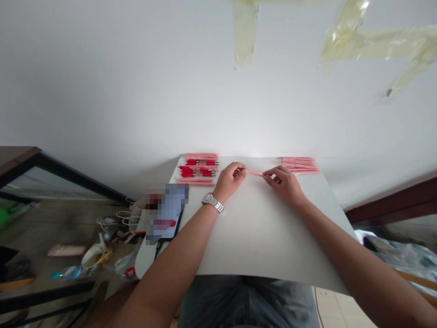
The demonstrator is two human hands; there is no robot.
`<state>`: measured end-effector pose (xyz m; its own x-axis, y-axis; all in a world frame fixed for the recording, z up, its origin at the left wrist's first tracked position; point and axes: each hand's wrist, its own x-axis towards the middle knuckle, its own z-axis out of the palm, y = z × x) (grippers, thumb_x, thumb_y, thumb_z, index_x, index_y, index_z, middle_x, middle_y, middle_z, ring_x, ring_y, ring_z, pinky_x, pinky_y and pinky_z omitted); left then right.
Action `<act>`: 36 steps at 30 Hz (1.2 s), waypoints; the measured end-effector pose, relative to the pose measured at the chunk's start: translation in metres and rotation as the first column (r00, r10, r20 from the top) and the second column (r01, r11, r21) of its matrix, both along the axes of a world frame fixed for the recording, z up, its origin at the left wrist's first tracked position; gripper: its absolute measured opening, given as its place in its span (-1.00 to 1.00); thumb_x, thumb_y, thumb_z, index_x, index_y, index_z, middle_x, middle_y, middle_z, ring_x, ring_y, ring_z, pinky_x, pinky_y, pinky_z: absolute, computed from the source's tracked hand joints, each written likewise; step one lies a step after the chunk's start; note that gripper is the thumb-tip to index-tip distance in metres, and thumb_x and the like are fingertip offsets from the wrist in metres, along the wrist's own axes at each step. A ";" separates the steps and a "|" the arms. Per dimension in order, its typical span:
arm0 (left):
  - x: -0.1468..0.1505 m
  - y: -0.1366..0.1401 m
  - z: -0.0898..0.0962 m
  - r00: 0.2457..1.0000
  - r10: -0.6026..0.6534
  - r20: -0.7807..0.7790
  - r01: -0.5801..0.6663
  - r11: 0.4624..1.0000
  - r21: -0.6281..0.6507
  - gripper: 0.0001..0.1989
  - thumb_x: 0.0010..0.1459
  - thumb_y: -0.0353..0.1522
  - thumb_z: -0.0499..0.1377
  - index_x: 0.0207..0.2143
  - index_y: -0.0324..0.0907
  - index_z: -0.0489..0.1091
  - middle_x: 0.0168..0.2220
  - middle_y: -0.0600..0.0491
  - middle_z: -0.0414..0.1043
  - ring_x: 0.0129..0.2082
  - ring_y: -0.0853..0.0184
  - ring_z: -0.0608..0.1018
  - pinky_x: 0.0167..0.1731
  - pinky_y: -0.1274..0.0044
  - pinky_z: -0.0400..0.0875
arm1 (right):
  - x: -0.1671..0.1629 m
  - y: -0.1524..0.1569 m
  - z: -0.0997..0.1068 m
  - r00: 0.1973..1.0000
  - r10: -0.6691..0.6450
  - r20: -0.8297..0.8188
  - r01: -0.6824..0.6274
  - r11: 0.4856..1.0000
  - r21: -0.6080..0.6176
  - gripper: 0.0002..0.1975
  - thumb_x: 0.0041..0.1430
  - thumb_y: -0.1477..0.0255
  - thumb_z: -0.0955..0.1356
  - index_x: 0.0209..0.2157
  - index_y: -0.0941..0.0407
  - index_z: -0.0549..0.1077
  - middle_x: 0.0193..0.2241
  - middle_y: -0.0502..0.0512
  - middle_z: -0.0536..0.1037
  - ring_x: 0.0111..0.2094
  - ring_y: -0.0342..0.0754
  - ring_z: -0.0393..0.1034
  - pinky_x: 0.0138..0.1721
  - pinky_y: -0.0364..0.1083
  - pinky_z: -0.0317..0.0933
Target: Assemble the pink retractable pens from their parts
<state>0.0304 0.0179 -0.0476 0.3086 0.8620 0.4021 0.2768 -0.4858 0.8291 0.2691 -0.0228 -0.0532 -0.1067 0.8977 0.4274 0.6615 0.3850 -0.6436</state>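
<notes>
Between my two hands, above the middle of the white table [252, 237], a slim pink pen [255, 173] is held nearly level. My left hand [232, 177], with a metal watch at its wrist, pinches the pen's left end. Fingertips of my right hand [283, 182] close on its right end. Left of my left hand lie red pens [198, 172] in small groups, with pink pens [196, 182] in front of and behind them. Beyond my right hand is a pile of several pink pens [298, 165], lying side by side.
A phone [170, 212], partly blurred out, rests at the table's left edge with a cable attached. The white wall [218, 91] rises right behind the table. On the floor at left are a bucket [94, 255], a plastic bottle [70, 273] and white cables.
</notes>
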 end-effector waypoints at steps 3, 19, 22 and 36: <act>0.000 0.000 0.000 1.000 -0.005 -0.014 0.006 1.000 0.022 -0.77 0.36 -0.19 0.14 -0.19 -0.15 0.47 -0.21 0.04 0.54 -0.29 0.40 0.55 -0.26 0.58 0.50 | 0.000 0.000 -0.001 1.000 0.015 -0.003 -0.015 1.000 0.002 -0.73 0.35 0.18 0.36 -0.15 0.04 0.62 -0.24 0.08 0.51 -0.46 -0.15 0.39 -0.35 -0.07 0.34; -0.001 0.000 0.000 0.999 -0.023 -0.022 0.023 1.000 -0.006 -0.74 0.36 -0.17 0.14 -0.14 -0.14 0.49 -0.16 -0.01 0.58 -0.26 0.35 0.61 -0.27 0.56 0.54 | -0.003 -0.002 0.003 1.000 0.022 -0.010 -0.022 1.000 0.020 -0.70 0.36 0.16 0.34 -0.15 0.04 0.62 -0.23 0.10 0.51 -0.47 -0.15 0.39 -0.36 -0.05 0.36; 0.000 -0.001 0.000 1.000 -0.016 0.019 0.017 1.000 -0.024 -0.74 0.36 -0.15 0.14 -0.14 -0.14 0.47 -0.18 0.01 0.57 -0.30 0.38 0.61 -0.30 0.57 0.56 | -0.002 -0.001 0.003 1.000 0.011 -0.017 -0.010 1.000 0.024 -0.70 0.36 0.15 0.34 -0.16 0.04 0.61 -0.23 0.10 0.51 -0.47 -0.15 0.39 -0.36 -0.06 0.36; -0.001 0.000 0.000 0.998 -0.017 0.068 0.021 0.998 -0.063 -0.76 0.31 -0.16 0.20 -0.15 -0.14 0.47 -0.24 0.05 0.57 -0.31 0.39 0.61 -0.27 0.56 0.56 | -0.002 -0.001 0.004 1.000 0.010 -0.020 -0.009 1.000 0.020 -0.67 0.36 0.11 0.33 -0.16 0.04 0.61 -0.24 0.11 0.52 -0.45 -0.13 0.40 -0.36 -0.05 0.37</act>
<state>0.0295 0.0175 -0.0476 0.2991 0.8808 0.3670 0.2109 -0.4362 0.8748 0.2673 -0.0242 -0.0487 -0.1063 0.8879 0.4477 0.6447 0.4043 -0.6488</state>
